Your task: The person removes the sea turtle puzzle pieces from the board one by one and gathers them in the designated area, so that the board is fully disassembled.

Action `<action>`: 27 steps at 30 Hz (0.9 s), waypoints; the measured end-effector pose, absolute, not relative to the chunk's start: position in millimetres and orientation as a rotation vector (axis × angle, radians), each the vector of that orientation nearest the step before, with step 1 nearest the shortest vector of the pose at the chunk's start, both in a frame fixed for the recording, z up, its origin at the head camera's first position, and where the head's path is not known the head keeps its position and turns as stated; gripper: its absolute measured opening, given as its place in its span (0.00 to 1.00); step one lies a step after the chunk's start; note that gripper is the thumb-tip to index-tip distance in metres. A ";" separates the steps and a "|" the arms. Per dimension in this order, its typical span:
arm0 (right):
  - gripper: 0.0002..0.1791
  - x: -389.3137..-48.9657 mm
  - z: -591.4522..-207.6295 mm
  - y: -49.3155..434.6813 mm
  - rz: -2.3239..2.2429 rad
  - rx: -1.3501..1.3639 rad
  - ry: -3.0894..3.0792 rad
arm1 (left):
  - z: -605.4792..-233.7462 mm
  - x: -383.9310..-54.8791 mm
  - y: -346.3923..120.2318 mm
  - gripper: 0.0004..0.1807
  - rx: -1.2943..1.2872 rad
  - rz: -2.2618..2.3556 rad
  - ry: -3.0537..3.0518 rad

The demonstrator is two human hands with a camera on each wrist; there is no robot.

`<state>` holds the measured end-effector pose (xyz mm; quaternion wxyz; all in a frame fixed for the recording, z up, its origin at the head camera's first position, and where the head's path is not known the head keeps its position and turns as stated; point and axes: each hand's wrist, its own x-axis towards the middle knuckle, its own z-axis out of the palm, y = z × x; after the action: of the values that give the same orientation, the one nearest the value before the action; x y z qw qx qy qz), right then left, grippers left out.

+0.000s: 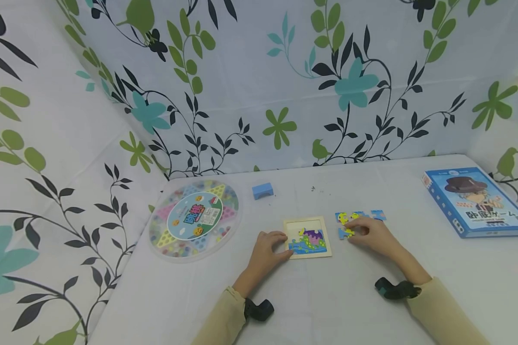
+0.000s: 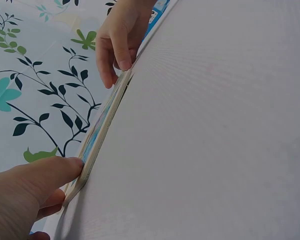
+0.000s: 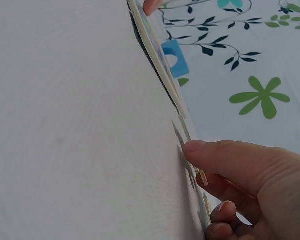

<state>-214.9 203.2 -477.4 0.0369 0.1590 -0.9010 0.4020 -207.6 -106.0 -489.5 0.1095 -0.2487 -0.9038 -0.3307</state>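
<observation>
A small wooden puzzle tray [image 1: 327,235] lies on the white table; its lower part is filled with pieces showing a purple and green figure over blue, and bare wood shows along the top. My left hand [image 1: 265,251] holds the tray by its left side, thumb [image 2: 70,169] on the frame edge in the left wrist view. To the right of the tray, my right hand [image 1: 376,235] pinches a blue and yellow puzzle piece [image 1: 343,233] between thumb and fingers, close over the table. Several loose pieces [image 1: 342,217] lie just beyond these fingers, partly covered by them.
A round, clear-lidded board game [image 1: 164,220] with colored beads sits at the left. Behind the tray stands a blue arch block [image 1: 263,190]. A blue game box [image 1: 492,225] lies at the right. Leaf-patterned cloth [image 1: 250,86] hangs along the table's back edge.
</observation>
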 end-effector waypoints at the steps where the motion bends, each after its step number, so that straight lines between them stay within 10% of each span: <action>1: 0.17 -215.1 -477.9 203.8 1.231 0.488 -2.770 | -489.3 -207.5 -106.0 0.20 -0.730 -0.974 -2.658; 27: 0.16 -218.4 -479.3 206.6 1.240 0.440 -2.805 | -488.6 -207.4 -105.2 0.20 -0.694 -0.999 -2.682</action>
<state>-218.4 206.6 -479.3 0.0217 0.1419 -0.9051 0.4002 -207.4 -105.2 -488.6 0.0983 -0.2345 -0.9063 -0.3377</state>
